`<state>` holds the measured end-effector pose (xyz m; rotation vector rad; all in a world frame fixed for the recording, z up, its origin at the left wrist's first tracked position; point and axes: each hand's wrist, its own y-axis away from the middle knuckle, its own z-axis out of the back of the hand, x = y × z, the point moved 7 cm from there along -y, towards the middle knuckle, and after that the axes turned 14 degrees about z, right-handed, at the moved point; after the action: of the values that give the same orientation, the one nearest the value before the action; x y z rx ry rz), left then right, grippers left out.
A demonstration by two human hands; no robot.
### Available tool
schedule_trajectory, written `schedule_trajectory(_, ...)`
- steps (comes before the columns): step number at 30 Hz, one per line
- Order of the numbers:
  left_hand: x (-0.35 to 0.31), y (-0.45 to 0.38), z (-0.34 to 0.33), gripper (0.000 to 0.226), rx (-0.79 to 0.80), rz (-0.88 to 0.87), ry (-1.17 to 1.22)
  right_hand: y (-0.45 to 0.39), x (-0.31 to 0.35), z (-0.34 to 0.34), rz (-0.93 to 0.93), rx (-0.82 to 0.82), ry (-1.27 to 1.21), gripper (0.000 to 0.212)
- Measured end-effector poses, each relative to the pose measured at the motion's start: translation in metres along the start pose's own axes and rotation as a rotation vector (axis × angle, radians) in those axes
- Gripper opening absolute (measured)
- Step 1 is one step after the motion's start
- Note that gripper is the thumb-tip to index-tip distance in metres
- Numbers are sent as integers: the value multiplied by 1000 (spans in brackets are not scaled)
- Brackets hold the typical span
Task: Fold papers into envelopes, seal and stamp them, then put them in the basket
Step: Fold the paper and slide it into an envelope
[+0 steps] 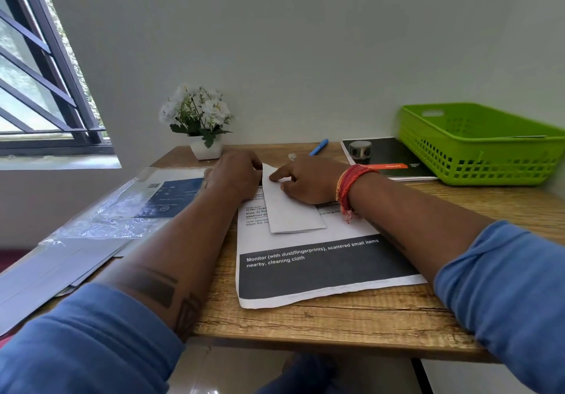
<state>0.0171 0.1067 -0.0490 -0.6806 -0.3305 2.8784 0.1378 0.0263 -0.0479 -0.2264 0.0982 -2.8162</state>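
Your left hand (pixel 234 169) and right hand (pixel 305 181) pinch the folded paper's (pixel 290 210) far end; it runs lengthwise towards you.

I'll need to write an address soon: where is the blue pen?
The blue pen lies at the wooden table's far edge, between the white flower pot and the black booklet.
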Motion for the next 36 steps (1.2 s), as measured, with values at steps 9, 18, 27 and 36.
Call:
schedule_trajectory(9, -4, 1, -3, 20, -26, -36, -10, -1, -2, 1, 6, 20, 14, 45)
schedule_trajectory(18, -9, 2, -10, 28, 12, -26, -217, -3, -4, -5, -30, 55, 13, 49)
schedule_trajectory(27, -5, 2, -1, 29, -90, -42, -99, -9, 3, -6, -23, 57, 75, 50)
schedule_trajectory(36, -14, -2, -17, 32, 29, -179, -158, -2, -12, 2, 17, -83, -100, 35)
